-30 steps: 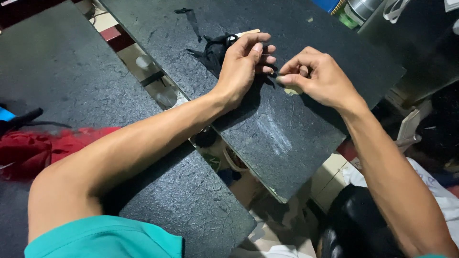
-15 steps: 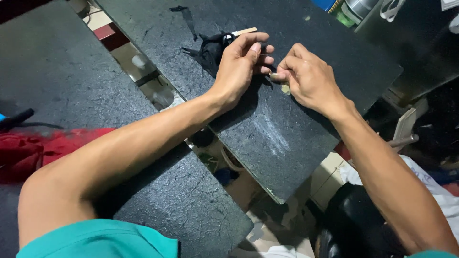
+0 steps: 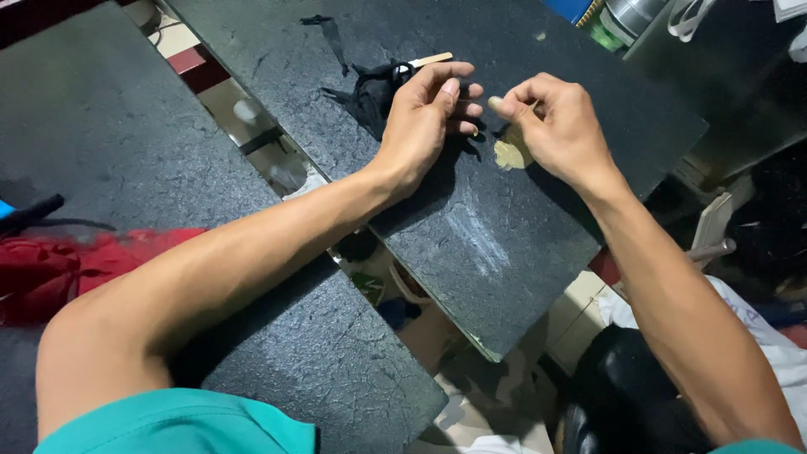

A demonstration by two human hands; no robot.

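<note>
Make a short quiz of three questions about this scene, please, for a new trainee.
1. True or false: both hands rest over the dark stone slab.
2. Which hand is next to the yellowish smear? A) left hand B) right hand
3. What lies under the left hand, beside the pale wooden stick?

Key:
1. True.
2. B, the right hand, with fingers pinched together.
3. A crumpled black cloth piece.

Blue package corner at the top edge; green-striped packet just beside it
</note>
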